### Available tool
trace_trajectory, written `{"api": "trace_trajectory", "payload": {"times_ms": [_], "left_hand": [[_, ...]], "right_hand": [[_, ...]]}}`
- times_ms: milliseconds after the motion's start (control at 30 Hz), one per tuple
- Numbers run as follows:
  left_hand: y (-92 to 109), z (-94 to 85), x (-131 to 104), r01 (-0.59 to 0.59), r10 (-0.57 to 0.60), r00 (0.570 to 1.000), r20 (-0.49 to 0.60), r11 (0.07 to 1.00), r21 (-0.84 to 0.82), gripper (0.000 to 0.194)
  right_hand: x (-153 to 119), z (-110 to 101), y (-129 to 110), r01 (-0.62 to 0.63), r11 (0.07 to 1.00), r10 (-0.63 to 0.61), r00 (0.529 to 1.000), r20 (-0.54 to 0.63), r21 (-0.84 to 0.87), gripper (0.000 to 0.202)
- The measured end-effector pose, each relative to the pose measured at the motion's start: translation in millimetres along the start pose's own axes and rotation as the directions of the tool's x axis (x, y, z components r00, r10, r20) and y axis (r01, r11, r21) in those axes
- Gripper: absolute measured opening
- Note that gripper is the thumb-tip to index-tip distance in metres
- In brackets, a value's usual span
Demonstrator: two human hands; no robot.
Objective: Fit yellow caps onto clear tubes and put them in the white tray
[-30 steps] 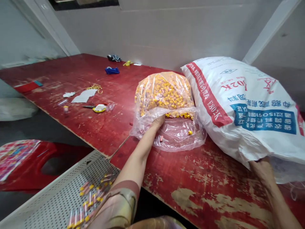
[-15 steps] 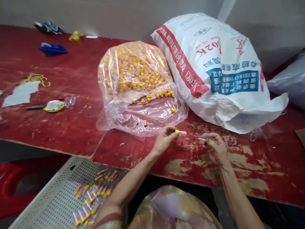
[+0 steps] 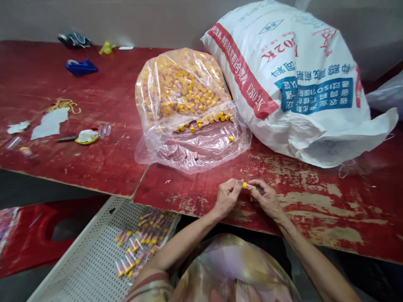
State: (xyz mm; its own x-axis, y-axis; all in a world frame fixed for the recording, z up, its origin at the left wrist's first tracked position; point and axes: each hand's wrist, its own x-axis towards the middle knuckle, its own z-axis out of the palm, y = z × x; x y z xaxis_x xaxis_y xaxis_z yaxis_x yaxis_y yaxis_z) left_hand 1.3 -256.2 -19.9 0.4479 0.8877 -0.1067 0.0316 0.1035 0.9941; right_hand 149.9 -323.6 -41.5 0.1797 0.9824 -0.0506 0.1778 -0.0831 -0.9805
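Hands share a pinched grip on a slim, yellow-capped plastic tube.

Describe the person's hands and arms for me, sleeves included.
The left hand and right hand are ungloved, with no watch or bracelet visible at either wrist. The left sleeve ends near the elbow, patterned in muted yellowish tones with reddish-brown bands. The right sleeve is out of view.

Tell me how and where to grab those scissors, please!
Pinch the scissors by the yellow handle, probably coming from the near side: the dark blades point left, and the white wad covers the handle's middle, leaving its near rim bare.
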Motion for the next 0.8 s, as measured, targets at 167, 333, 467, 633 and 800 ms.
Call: {"api": "trace_trajectory", "payload": {"times_ms": [167,333,467,633,800], "left_hand": [[1.9,-2.5,24.6,0.366,-0.363,0.929,0.071,0.878,-0.307,0.070],[2.3,-1.9,15.5,0.438,-0.449,0.893,0.032,0.851,-0.289,0.073],[12.1,-23.2,0.5,0.332,-0.332,0.942,0.053,0.943,0.008,0.065],[18.0,-84.7,-35.5,0.379,-0.407,0.906,0.119,0.902,0.206,0.053],[-23.5,-202.4,-99.6,0.552,-0.478,0.829,-0.290,0.781,0.293,0.053]], "right_hand": [[-10.5,22.4,-16.3,0.361,0.920,-0.337,0.927,0.163,-0.149,0.018],[-12.3,36.9,-19.5,0.469,0.873,-0.440,0.876,0.198,-0.135,0.016],[-6.6,50.3,-30.2,0.567,0.800,-0.479,0.799,0.363,-0.195,0.013],[8.0,31.1,-37.2,0.624,0.656,-0.556,0.780,0.289,-0.424,0.025],[40.2,-100.0,-16.6,-0.226,0.723,-0.298,0.751,-0.590,-0.653,0.023]]}}
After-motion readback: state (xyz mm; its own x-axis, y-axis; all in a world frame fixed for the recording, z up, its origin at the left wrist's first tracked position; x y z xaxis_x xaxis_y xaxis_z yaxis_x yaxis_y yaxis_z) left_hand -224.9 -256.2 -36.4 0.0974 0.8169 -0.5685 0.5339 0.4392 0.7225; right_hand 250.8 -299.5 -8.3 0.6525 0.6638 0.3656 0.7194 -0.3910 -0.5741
